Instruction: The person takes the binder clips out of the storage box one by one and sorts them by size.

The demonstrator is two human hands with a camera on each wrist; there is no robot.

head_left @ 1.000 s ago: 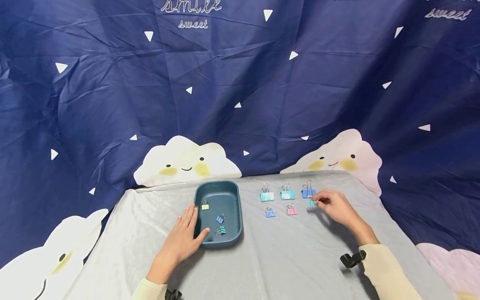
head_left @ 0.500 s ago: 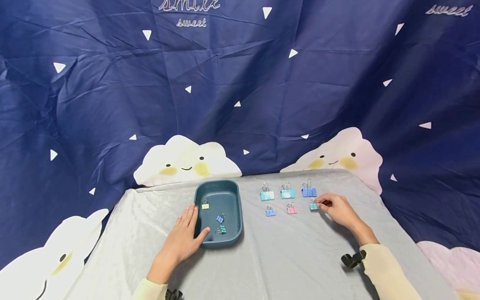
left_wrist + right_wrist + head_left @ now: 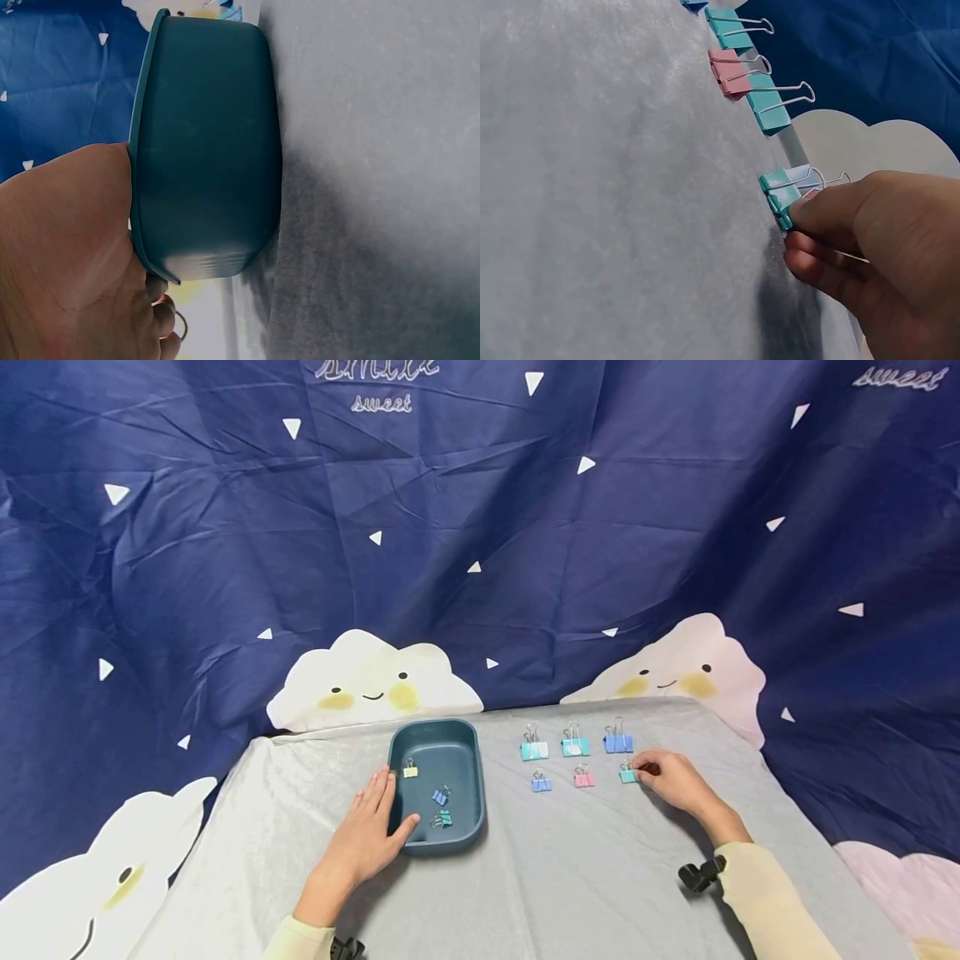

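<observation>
The left hand (image 3: 363, 837) lies straight-fingered; the right hand (image 3: 673, 782) pinches.

- My right hand (image 3: 677, 785) pinches a small teal clip (image 3: 627, 776).
- My left hand (image 3: 362, 842) rests on the blue tray (image 3: 459, 762).
- Inside the tray: three small clips (image 3: 410, 772).

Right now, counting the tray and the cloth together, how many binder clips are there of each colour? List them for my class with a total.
Teal-green clips: 4
Blue clips: 3
Pink clip: 1
Yellow clip: 1
Total: 9
</observation>
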